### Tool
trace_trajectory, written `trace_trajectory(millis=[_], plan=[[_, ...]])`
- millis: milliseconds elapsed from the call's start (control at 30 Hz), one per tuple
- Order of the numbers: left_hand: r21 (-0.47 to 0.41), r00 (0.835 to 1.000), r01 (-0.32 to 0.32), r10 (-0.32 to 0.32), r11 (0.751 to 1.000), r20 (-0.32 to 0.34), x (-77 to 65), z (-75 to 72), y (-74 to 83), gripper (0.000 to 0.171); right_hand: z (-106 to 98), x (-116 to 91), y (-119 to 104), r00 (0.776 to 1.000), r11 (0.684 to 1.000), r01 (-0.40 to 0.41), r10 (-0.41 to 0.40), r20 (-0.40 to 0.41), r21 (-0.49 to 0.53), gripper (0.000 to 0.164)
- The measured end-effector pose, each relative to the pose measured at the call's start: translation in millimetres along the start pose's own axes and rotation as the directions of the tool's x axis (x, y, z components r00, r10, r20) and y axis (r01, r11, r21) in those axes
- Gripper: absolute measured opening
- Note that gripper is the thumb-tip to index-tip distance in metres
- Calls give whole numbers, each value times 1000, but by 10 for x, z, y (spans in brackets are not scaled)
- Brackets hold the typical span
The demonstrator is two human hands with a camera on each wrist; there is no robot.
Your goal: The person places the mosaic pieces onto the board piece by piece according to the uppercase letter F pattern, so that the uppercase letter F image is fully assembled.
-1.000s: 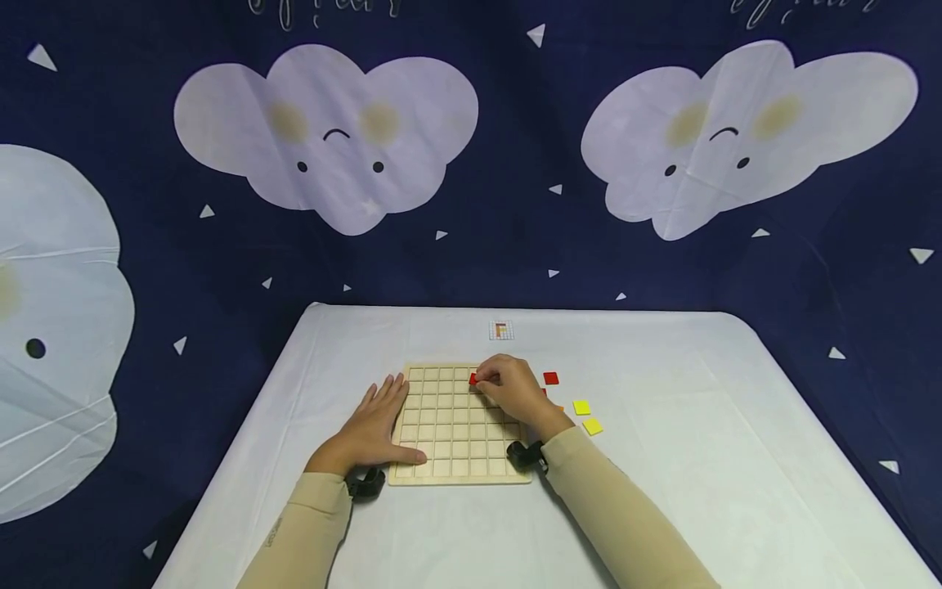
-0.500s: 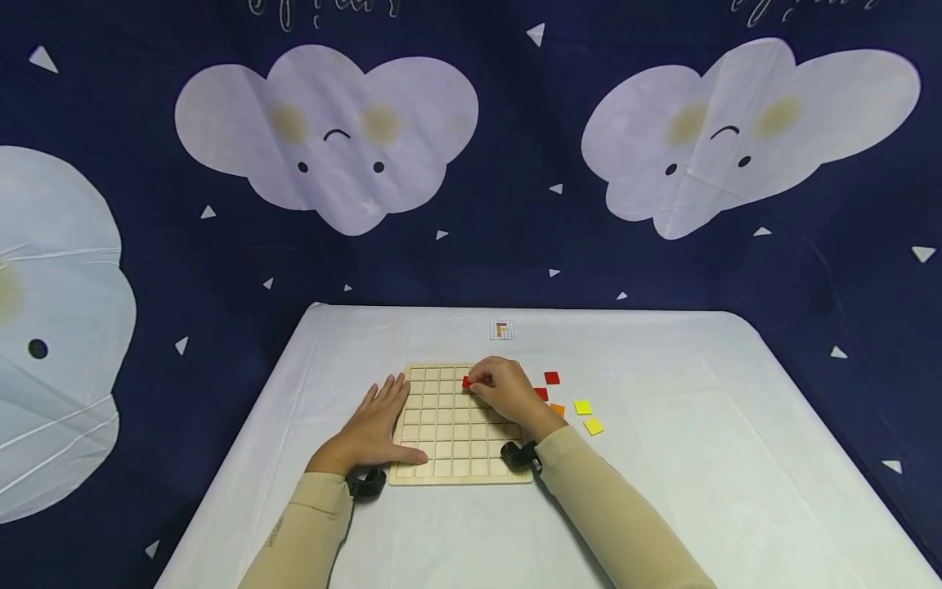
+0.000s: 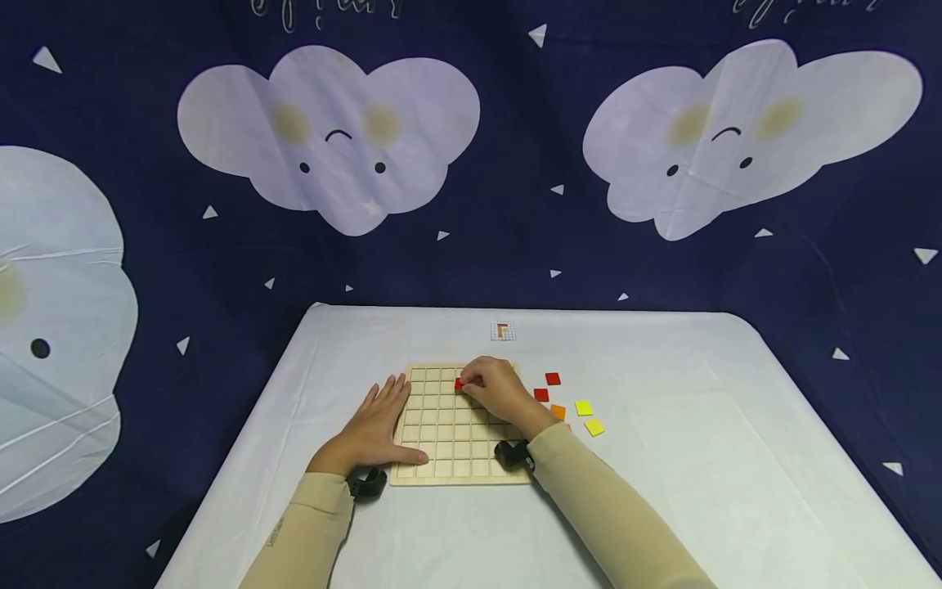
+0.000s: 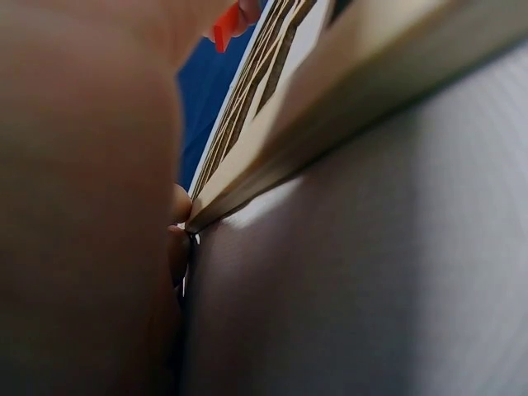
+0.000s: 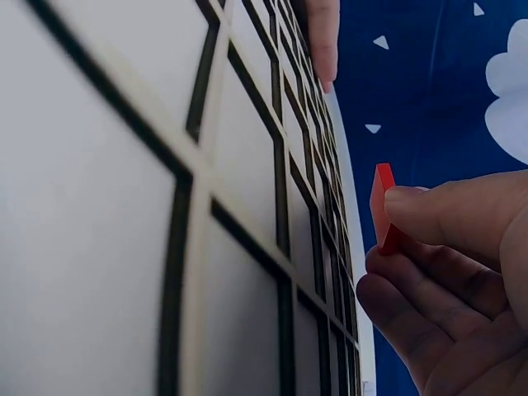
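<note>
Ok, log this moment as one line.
left hand: on board, left side | right hand: pinches red tile above board | other tiles: right of board

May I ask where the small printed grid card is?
In the head view, the card lies on the table, right of centre, beyond the wooden board and the right hand.

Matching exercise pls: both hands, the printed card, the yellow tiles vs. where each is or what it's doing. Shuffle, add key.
Column 1
1. left hand
2. right hand
3. printed card
4. yellow tiles

Column 2
A. on the table, beyond the far edge of the board
B. pinching a red tile above the grid
C. on the table, off to the right of the board
D. at the board's left edge, thumb over the grid

Pairs: 1-D, 2-B, 3-A, 4-C
</note>
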State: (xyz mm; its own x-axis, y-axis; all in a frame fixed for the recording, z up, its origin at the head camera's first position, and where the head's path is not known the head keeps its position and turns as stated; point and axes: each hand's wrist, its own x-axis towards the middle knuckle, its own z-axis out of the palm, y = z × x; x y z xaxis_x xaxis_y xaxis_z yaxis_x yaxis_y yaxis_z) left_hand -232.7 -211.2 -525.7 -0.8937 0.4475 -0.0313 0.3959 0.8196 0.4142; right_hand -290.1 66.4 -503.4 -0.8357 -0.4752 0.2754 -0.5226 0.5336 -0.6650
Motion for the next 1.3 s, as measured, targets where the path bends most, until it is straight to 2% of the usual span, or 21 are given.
trace_trajectory(millis=[367, 600, 1300], plan=[[-8, 1000, -17, 17, 1000, -5, -1, -2, -11, 143, 82, 75, -44, 999, 1000, 12, -11, 40, -28, 6], [9, 1000, -17, 17, 1000, -5, -1, 4, -13, 143, 109, 131, -80, 998, 996, 30, -26, 57, -78, 5], [-17, 1000, -26, 26, 1000, -15, -13, 8, -7, 140, 191, 270, -127, 990, 981, 77, -54, 133, -177, 6]])
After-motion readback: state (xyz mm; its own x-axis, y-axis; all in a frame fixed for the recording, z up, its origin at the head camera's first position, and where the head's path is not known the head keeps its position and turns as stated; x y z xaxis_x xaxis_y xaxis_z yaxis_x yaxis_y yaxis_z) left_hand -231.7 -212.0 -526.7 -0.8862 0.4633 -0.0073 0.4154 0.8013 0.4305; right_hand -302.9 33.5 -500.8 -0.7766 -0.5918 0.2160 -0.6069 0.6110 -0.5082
